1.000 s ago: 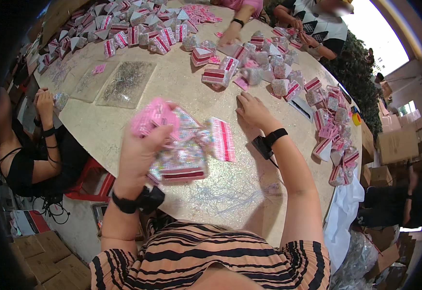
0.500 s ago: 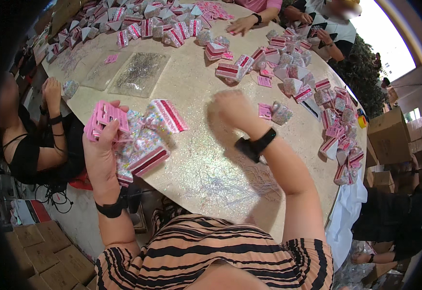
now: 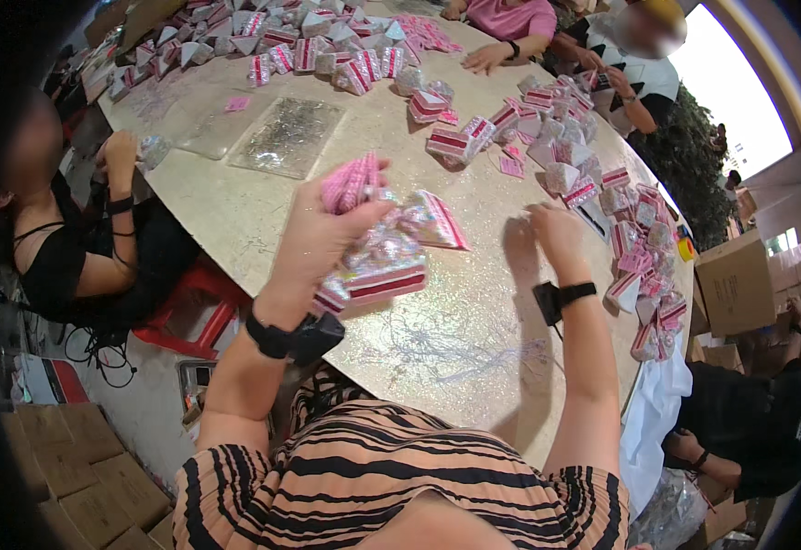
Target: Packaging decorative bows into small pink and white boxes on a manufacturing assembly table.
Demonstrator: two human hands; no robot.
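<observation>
Red stool (image 3: 200, 310) way over on the left, then the left hand (image 3: 316, 229), clamped on a bunch of pink tags (image 3: 353, 186) with glittery cake-slice pieces (image 3: 386, 282) bunched beside them, all above the tabletop (image 3: 478, 298). Thin strands (image 3: 455, 353) lie scattered there. Further right, the right hand (image 3: 561, 235) is near a pile of slices (image 3: 646, 215); can't tell if it's gripping anything.
</observation>
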